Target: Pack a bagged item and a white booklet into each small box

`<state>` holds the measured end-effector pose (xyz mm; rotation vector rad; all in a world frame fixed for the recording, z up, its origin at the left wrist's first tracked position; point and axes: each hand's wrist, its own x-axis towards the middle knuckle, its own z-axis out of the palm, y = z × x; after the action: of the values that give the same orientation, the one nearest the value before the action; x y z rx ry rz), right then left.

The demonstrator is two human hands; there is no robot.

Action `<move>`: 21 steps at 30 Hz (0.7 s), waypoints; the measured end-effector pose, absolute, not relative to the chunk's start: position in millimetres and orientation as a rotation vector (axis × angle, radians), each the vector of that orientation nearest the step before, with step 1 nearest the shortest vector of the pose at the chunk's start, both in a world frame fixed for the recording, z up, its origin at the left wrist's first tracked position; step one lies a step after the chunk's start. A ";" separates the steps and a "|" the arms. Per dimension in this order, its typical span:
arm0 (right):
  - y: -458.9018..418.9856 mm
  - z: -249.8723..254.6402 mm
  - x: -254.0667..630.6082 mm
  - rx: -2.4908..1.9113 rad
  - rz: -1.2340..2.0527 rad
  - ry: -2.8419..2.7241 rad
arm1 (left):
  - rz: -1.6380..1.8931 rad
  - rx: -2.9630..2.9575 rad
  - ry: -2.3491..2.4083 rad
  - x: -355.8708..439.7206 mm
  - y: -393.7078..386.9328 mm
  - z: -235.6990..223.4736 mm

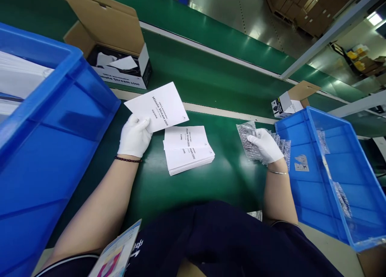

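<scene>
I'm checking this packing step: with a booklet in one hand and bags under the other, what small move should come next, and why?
Probably carry the booklet to the open carton. The left hand already holds it lifted off the stack of booklets, and the carton stands open just beyond. The right hand rests on the small bags beside the blue bin.

The left blue bin [45, 156] runs off the frame's left edge. Small print on the booklet [157, 107] is unreadable; the right hand [265, 145] hides part of the silver packets [249, 138].
</scene>
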<state>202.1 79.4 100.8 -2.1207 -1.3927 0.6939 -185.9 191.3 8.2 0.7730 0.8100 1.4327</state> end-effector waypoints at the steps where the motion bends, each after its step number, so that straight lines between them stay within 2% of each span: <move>1: 84.3 103.5 202.3 -1.996 0.778 -1.408 | 1.431 0.765 0.803 -185.6 192.7 6.8; 5: 111.1 105.6 195.7 -1.690 0.993 -1.473 | 1.445 0.719 0.777 -184.6 198.0 -0.5; 8: 142.9 104.9 179.4 -1.683 0.981 -1.573 | 1.461 0.659 0.821 -185.3 197.7 -1.4; 12: 202.2 118.7 127.4 -1.772 0.673 -1.894 | 1.380 0.577 0.716 -187.2 195.8 4.3; 16: 264.5 151.6 45.3 -1.614 0.303 -2.362 | 1.344 0.519 0.680 -192.3 194.7 9.0; 21: 351.3 175.9 -45.8 -1.521 0.059 -2.527 | 1.322 0.463 0.680 -199.1 195.1 13.0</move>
<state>-45.8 351.3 175.9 -1.5212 -2.5265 0.0593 -199.1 195.1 13.0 0.4631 0.6795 1.3221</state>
